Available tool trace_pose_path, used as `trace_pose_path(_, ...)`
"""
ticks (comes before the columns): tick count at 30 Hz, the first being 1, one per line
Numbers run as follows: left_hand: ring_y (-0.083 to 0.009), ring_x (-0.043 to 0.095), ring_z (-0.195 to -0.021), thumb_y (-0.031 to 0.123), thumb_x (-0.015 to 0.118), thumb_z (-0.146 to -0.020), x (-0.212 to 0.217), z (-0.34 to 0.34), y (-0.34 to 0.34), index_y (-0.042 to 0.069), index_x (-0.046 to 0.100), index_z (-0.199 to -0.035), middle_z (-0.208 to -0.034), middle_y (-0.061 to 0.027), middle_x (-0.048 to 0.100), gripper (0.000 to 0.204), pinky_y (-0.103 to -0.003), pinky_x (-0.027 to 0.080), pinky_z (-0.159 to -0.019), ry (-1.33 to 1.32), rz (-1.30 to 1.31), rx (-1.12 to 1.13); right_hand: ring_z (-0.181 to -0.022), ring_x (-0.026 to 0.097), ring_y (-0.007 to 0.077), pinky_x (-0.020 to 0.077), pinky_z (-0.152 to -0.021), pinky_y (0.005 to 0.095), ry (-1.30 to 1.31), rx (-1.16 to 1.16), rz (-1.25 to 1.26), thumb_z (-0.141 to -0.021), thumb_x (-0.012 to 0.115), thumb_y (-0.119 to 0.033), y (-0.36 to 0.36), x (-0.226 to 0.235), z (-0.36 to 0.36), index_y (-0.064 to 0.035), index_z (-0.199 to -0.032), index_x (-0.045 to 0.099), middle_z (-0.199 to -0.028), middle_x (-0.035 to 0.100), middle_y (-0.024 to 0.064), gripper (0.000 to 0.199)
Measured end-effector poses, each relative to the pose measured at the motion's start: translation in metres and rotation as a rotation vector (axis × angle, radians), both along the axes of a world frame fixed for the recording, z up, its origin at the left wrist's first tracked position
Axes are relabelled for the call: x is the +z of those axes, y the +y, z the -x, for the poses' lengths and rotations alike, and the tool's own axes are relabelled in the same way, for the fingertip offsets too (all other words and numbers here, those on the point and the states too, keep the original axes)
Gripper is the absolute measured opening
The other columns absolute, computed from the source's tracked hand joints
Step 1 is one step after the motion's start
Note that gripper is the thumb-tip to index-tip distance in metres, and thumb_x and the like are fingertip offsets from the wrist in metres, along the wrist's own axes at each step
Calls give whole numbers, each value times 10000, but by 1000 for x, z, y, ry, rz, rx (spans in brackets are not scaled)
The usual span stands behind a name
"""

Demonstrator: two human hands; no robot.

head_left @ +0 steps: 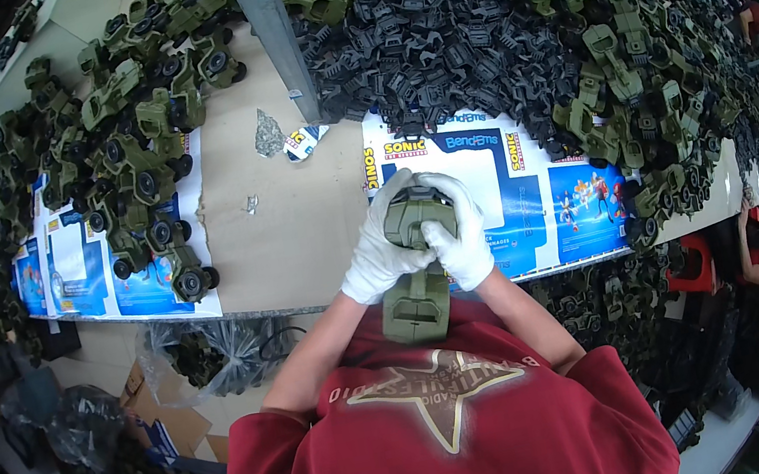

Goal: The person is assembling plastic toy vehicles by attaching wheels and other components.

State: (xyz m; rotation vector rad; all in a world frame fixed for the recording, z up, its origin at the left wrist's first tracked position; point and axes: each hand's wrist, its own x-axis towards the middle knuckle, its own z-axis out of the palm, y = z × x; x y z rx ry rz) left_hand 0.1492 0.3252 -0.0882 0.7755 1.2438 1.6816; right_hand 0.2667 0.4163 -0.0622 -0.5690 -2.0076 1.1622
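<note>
White gloves cover both my hands, which are close together at the table's front edge. Between them is a green plastic toy truck body (pixel 416 314), its near end pointing toward my shirt. My left hand (pixel 385 254) wraps its left side. From the right, my right hand (pixel 463 240) grips it, with the thumb pressed on top. A dark part shows at the body's far end under my fingers, too covered to make out. Beyond my hands lies a big heap of black plastic parts (pixel 448 47).
Green toy trucks with black wheels (pixel 149 183) crowd the table's left side; more green toy trucks (pixel 612 59) are piled at right. Printed blue-and-white card sheets (pixel 592 235) lie on the tabletop (pixel 270 246). A metal post (pixel 270 33) rises beyond. Other people sit at far right.
</note>
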Motion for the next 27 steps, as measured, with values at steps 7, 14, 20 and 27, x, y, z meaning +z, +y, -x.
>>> trace_pose_path(7,-183,574,-1113,401,909,-603,-24,-1,-15,-1,480,-1310,-1191,-93,599,920,-337,461,-976,214,33,68,-975,600,376,478,-880,420,-76,-50,121,-816,609,-160,-15,-11,0,15,-1129,576,-1074,607,215,360)
trace_pose_path(14,-231,582,-1135,328,857,-717,-7,15,-8,-21,475,-1323,-1200,-137,601,797,-356,477,-967,225,288,115,-1308,445,243,384,-1072,391,46,253,1469,-960,585,-278,-20,-39,-14,-63,-1448,371,-1403,476,116,574)
trace_pose_path(20,-309,547,-1183,397,786,-792,20,83,-43,10,522,-1299,-1273,-186,557,690,-380,430,-1012,755,620,277,-1230,537,265,417,-1066,418,-61,319,1838,-940,600,-231,-17,-38,-40,-9,-1376,449,-1327,548,126,513)
trace_pose_path(27,-231,632,-986,424,821,-735,-83,272,-229,6,595,-1234,-1157,-98,664,689,-342,493,-846,221,938,920,-1108,588,167,454,-988,324,-262,841,1190,-766,786,-163,-16,38,-13,-28,-1312,523,-1209,632,90,621)
